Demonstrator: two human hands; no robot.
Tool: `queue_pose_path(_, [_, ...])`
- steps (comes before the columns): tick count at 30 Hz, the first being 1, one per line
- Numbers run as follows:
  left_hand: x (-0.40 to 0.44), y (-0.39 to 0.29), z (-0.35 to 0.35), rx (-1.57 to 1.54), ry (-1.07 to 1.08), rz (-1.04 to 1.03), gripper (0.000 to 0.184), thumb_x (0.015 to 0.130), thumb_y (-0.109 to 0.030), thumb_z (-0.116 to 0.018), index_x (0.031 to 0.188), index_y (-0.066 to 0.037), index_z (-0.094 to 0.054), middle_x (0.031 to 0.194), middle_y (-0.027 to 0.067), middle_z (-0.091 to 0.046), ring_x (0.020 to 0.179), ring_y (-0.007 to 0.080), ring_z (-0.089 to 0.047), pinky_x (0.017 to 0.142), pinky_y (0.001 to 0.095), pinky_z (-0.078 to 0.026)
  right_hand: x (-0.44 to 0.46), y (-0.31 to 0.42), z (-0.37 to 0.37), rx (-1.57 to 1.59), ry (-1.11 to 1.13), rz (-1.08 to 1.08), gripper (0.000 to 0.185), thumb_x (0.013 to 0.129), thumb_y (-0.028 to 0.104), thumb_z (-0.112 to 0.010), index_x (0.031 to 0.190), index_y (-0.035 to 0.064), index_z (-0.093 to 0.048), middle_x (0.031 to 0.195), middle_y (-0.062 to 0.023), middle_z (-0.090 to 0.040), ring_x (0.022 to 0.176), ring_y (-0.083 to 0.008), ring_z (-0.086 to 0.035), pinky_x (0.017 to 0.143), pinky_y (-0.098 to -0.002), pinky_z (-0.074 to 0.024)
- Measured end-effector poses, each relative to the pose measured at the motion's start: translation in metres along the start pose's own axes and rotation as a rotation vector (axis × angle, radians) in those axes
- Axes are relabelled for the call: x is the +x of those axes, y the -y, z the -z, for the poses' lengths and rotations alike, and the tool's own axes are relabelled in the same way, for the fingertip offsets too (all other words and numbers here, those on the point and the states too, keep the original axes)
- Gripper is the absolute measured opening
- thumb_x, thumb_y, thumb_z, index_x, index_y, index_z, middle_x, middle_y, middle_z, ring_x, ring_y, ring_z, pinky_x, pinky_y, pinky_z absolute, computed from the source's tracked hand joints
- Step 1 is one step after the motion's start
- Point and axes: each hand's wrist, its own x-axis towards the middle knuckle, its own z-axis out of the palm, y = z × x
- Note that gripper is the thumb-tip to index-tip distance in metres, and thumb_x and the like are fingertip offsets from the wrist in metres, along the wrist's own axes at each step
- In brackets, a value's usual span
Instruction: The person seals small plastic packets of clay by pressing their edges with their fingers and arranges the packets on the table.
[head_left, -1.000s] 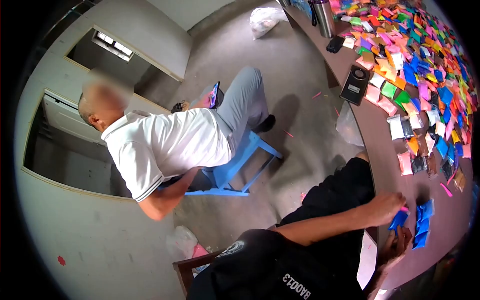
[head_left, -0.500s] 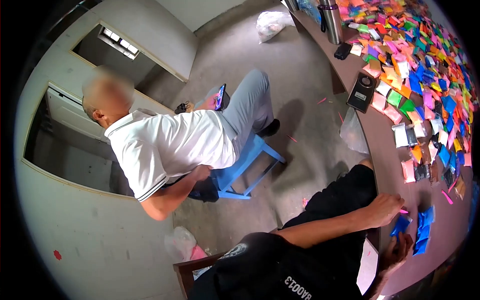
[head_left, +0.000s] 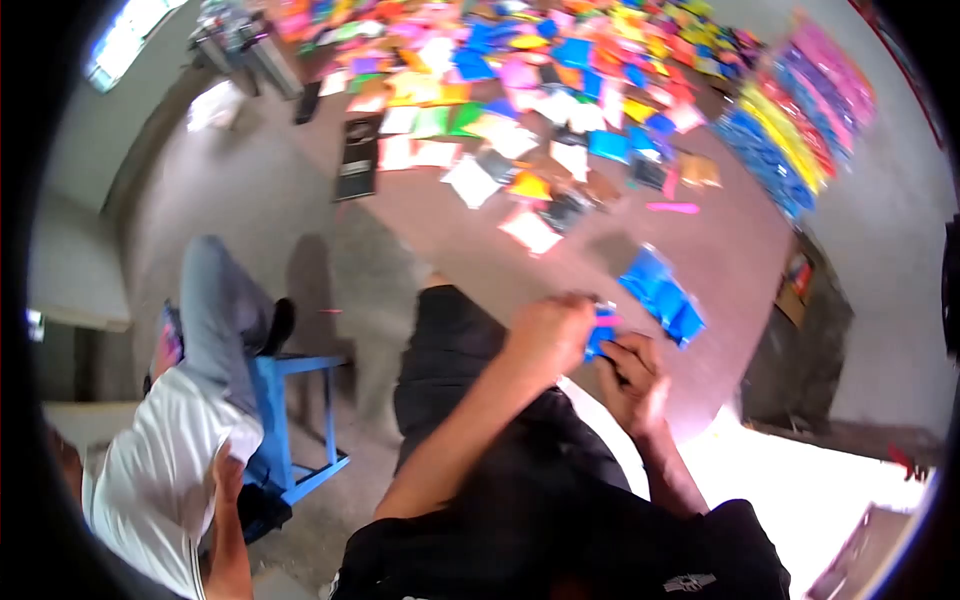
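Close to the table's near edge, my left hand [head_left: 552, 335] is closed, its fingertips pinching a small pink piece [head_left: 606, 321]. It meets the top of a small blue packet [head_left: 597, 342]. The fingers of my right hand [head_left: 635, 382] are curled round the lower part of that packet. Just beyond lies a joined strip of blue packets [head_left: 662, 296] on the brown table [head_left: 520, 275]. A pink strip [head_left: 673, 208] rests farther back. The view is blurred, so fine detail at the fingertips is unclear.
Many colourful packets [head_left: 500, 135] cover the far table, with a black device [head_left: 357, 158] at their left. Bundled coloured bags [head_left: 785, 125] lie at the right edge. A person in a white shirt [head_left: 165, 455] sits on a blue stool [head_left: 275, 420] at left.
The view has swung to the right, bringing the bundled bags and bright floor into sight. Both hands stay at the blue packet, with the pink piece now against its top.
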Motion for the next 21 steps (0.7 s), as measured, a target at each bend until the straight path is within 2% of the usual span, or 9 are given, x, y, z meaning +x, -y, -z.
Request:
queue_pose_path(1, [0.003,0.003,0.0,-0.03,-0.042,0.006,0.008,0.088,-0.013,-0.065,0.086,-0.007,-0.061,0.08,0.0152,-0.066,0.071,0.0383,-0.067,0.063,0.0485,-0.053,0.0,0.003,0.005,0.007,0.031,-0.048,0.024,0.073,0.001,-0.082,0.096,0.006,-0.076,0.099,-0.0091,-0.066,0.085,-0.0264,-0.069,0.07,-0.0351,-0.0572])
queue_pose_path(3, [0.005,0.01,0.002,0.102,-0.068,0.08,0.012,0.09,-0.015,-0.066,0.083,-0.007,-0.061,0.079,0.0153,-0.066,0.072,0.0392,-0.066,0.062,0.0487,-0.052,-0.003,0.001,0.003,0.015,0.032,-0.032,0.028,0.073,-0.004,-0.081,0.099,0.0036,-0.075,0.103,-0.0104,-0.064,0.088,-0.024,-0.067,0.068,-0.0322,-0.0553])
queue_pose_path(7, [0.0,0.012,0.017,0.016,-0.258,0.126,0.007,0.088,-0.009,-0.069,0.083,-0.006,-0.064,0.081,0.0171,-0.068,0.073,0.0399,-0.066,0.064,0.0467,-0.053,0.0,0.004,0.009,-0.023,0.027,0.006,0.033,0.071,0.0,-0.083,0.103,0.0057,-0.075,0.11,-0.0109,-0.064,0.094,-0.0265,-0.069,0.074,-0.0344,-0.0578])
queue_pose_path(10, [-0.01,0.021,0.016,-0.091,-0.275,0.123,0.01,0.088,-0.012,-0.07,0.085,-0.006,-0.063,0.08,0.0155,-0.067,0.072,0.0385,-0.066,0.064,0.0454,-0.053,0.007,0.011,0.017,-0.077,0.097,0.004,0.036,0.072,0.003,-0.082,0.107,0.0068,-0.075,0.117,-0.0094,-0.062,0.092,-0.025,-0.07,0.076,-0.0349,-0.0587])
queue_pose_path(15, [-0.012,0.022,0.014,-0.135,-0.302,0.161,0.01,0.088,-0.009,-0.073,0.088,-0.003,-0.064,0.076,0.0159,-0.065,0.066,0.0358,-0.063,0.059,0.0399,-0.05,0.001,0.0,0.019,-0.027,0.099,0.001,0.031,0.073,0.002,-0.081,0.103,0.0059,-0.076,0.114,-0.0088,-0.063,0.088,-0.0224,-0.07,0.074,-0.0336,-0.0589])
queue_pose_path(17, [-0.013,0.023,0.016,-0.141,-0.315,0.148,0.01,0.088,-0.009,-0.073,0.088,-0.003,-0.065,0.076,0.0158,-0.065,0.065,0.0346,-0.063,0.059,0.039,-0.05,0.002,0.003,0.027,-0.062,0.039,0.129,0.031,0.072,0.002,-0.082,0.103,0.0042,-0.076,0.11,-0.0093,-0.064,0.084,-0.0221,-0.069,0.074,-0.0329,-0.059])
queue_pose_path(19, [-0.013,0.023,0.015,-0.144,-0.329,0.137,0.01,0.087,-0.009,-0.073,0.089,-0.003,-0.065,0.075,0.0157,-0.064,0.063,0.0333,-0.063,0.058,0.0382,-0.05,-0.007,0.004,0.036,-0.06,0.017,0.099,0.033,0.07,0.001,-0.083,0.102,0.0023,-0.075,0.109,-0.0106,-0.065,0.085,-0.0233,-0.069,0.073,-0.033,-0.0591])
queue_pose_path(21, [-0.013,0.024,0.013,-0.178,-0.366,0.144,0.01,0.087,-0.009,-0.074,0.09,-0.002,-0.066,0.075,0.0155,-0.065,0.062,0.0308,-0.064,0.058,0.0365,-0.05,-0.016,-0.003,0.049,-0.047,-0.024,-0.1,0.033,0.07,0.0,-0.084,0.101,0.0021,-0.074,0.11,-0.0121,-0.065,0.088,-0.0244,-0.069,0.072,-0.0332,-0.0593])
